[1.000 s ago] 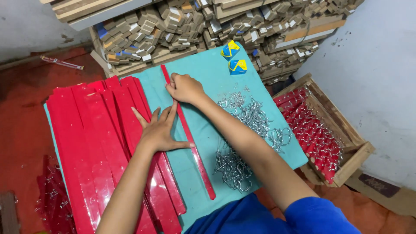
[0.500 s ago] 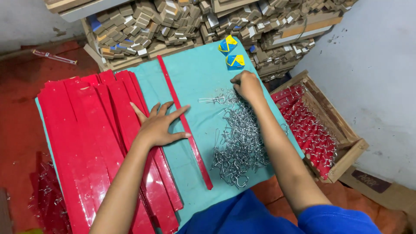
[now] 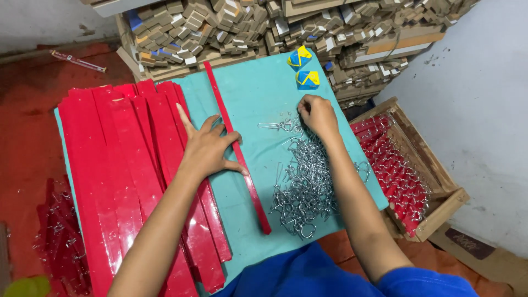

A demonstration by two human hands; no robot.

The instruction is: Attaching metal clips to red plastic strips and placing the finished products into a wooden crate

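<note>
My left hand (image 3: pixel 209 147) lies flat with fingers spread on a long red strip (image 3: pixel 254 193) that runs diagonally across a teal cloth (image 3: pixel 258 99). My right hand (image 3: pixel 317 114) reaches into the far end of a pile of silver wire hooks (image 3: pixel 306 184) and its fingers pinch at one hook (image 3: pixel 278 125) there. A wide stack of glossy red strips (image 3: pixel 115 170) lies side by side to the left of my left hand.
A wooden crate (image 3: pixel 434 181) with red strips fitted with hooks stands at the right. Stacked cardboard boxes (image 3: pixel 275 25) line the far edge, with two blue-and-yellow small boxes (image 3: pixel 303 69) on the cloth. More red pieces with hooks (image 3: pixel 55 236) lie on the red floor at lower left.
My right hand left the single red strip, moved right to the wire hook pile, and now picks at its far end. My left hand stays pressed on the strip.
</note>
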